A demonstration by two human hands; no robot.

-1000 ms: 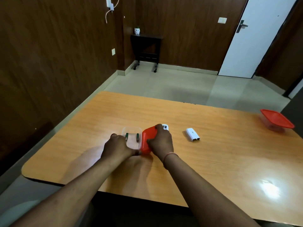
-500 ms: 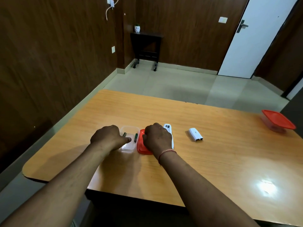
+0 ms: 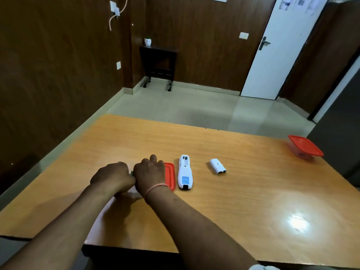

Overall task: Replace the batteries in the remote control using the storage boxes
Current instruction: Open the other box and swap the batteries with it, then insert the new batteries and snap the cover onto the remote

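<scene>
The white remote control [image 3: 185,175] lies face down on the wooden table [image 3: 243,191], its battery bay uncovered. Its white battery cover [image 3: 217,166] rests to the right of it. A red lid [image 3: 169,175] lies flat just left of the remote. My right hand [image 3: 150,174] hangs palm down over the clear storage box, fingers pointing into it, so what it grips is hidden. My left hand [image 3: 113,176] is curled against the box's left side. Both hands cover the box almost fully. A green battery tip [image 3: 132,173] shows between them.
A second storage box with a red lid [image 3: 304,147] stands shut at the table's far right edge. The near table edge [image 3: 136,248] is close below my forearms. A small dark side table [image 3: 158,65] stands against the back wall.
My right hand has laid the red lid flat beside the remote and moved left over the clear box. My left hand has closed in on the box. The remote now shows in full.
</scene>
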